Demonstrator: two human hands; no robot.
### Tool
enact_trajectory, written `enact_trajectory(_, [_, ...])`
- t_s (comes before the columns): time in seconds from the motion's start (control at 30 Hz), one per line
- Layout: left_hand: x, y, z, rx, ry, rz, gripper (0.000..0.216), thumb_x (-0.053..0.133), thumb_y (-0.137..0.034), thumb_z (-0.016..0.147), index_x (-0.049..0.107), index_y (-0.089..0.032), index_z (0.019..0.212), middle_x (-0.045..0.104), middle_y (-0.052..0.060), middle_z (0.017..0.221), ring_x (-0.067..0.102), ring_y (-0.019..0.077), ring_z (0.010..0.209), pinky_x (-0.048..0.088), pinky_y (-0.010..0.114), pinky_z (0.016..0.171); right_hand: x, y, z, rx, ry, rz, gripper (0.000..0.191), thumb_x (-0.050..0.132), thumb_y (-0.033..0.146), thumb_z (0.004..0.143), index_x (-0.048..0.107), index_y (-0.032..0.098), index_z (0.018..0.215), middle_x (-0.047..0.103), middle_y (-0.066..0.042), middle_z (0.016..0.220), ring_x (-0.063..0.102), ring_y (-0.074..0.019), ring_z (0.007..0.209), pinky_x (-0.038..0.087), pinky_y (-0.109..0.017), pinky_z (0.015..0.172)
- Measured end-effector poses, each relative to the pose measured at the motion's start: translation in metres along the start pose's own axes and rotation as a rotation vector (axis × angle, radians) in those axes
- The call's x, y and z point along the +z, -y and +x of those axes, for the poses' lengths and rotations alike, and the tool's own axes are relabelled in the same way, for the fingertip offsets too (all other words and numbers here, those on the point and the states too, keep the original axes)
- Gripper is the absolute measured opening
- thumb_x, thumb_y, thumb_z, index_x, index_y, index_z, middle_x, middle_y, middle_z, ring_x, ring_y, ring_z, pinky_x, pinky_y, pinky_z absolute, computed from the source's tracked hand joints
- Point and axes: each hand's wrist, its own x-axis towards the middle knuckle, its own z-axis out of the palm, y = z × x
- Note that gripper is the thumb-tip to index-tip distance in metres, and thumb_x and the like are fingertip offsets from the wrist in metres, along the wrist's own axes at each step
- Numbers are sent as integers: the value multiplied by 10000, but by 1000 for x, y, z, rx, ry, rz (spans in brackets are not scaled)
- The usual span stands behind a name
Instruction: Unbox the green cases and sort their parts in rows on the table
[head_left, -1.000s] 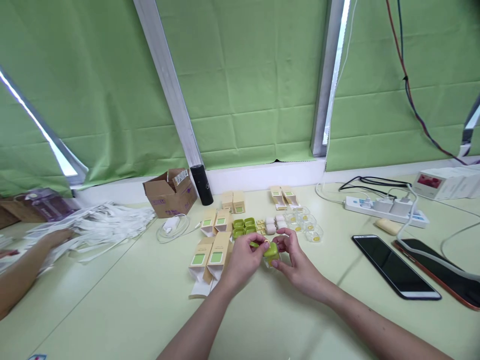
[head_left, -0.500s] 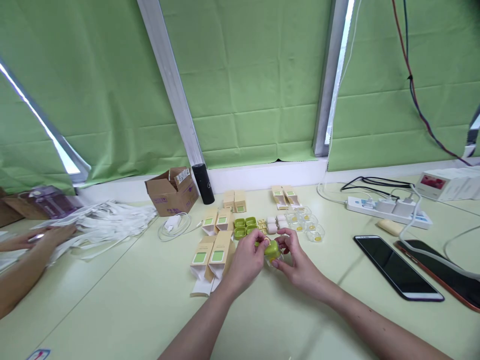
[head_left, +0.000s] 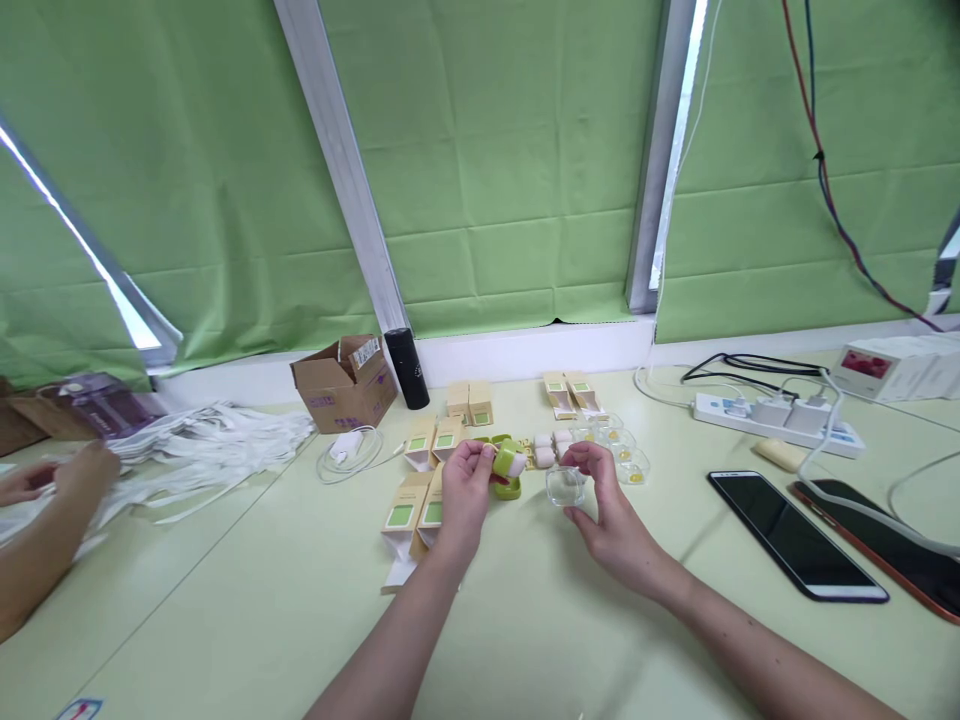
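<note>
My left hand pinches a small green holder with a pale pinkish block showing at its open side. Between the fingers of my right hand is a clear plastic cover, held a short way to the right of the green holder. Behind and below my left hand sit more green square trays, partly hidden. Beyond the clear cover lie several pale pink blocks and small yellowish pieces. Several clear covers with yellow stickers rest behind my right hand.
Beige cartons with green squares stand left of my hands, more at the back. A cardboard box and black bottle stand near the wall. Right are phones and a power strip. Another person's hands touch white straps.
The clear cover has come apart from the green holder. My left hand has moved left and up with the holder; my right hand keeps the cover. The other person's hand has shifted left.
</note>
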Motion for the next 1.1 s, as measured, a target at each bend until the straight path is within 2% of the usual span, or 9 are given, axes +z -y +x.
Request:
enact_trajectory(0.1, [1,0,-1,-28,-17,-55,487,873,-548,709,624,-158,861,708,20,756,658,140,658,566,251,605,-10,-2,6,-53,-3,-99,669,538,119,860,297,322,1451,512,-90,1370,501,-277,1347,393,-510,1162])
enact_trajectory(0.23, [1,2,-2,-35,-15,-68,479,877,-532,710,630,-152,866,708,22,754,660,138,665,568,247,613,-35,-10,19,-126,-65,-301,528,536,137,859,501,320,1353,531,-78,1392,486,-306,1363,368,-524,1152])
enact_trajectory(0.37, [1,3,-1,-43,-21,-67,468,874,-520,714,632,-151,872,710,25,759,662,139,672,567,245,618,-60,-23,31,-94,-178,-442,465,596,156,797,592,297,1240,610,-69,1305,540,-323,1299,338,-536,1132])
enact_trajectory(0.43, [1,3,-1,-45,-22,-69,461,874,-513,714,632,-152,868,711,26,761,662,140,670,565,246,616,-66,-29,34,-64,-150,-503,473,609,153,773,627,304,1221,615,-65,1284,541,-325,1278,347,-529,1118])
enact_trajectory(0.7, [2,1,-3,-49,2,-72,425,857,-489,742,636,-155,883,711,27,776,669,146,685,573,256,635,-63,-48,35,50,-36,-724,523,654,148,752,726,363,1223,514,-78,1367,388,-359,1352,333,-539,1132])
enact_trajectory(0.97, [2,2,-3,-56,3,-75,442,867,-504,726,636,-157,874,703,20,763,671,145,685,571,251,625,-62,-69,35,85,51,-873,562,685,198,746,725,418,1261,519,-71,1424,343,-385,1399,284,-565,1139])
enact_trajectory(1.1, [2,1,-3,-55,1,-75,456,870,-513,718,630,-157,871,698,15,745,661,140,669,565,243,612,-60,-71,34,88,49,-887,623,673,172,721,685,389,1305,509,-89,1431,331,-389,1413,280,-566,1138])
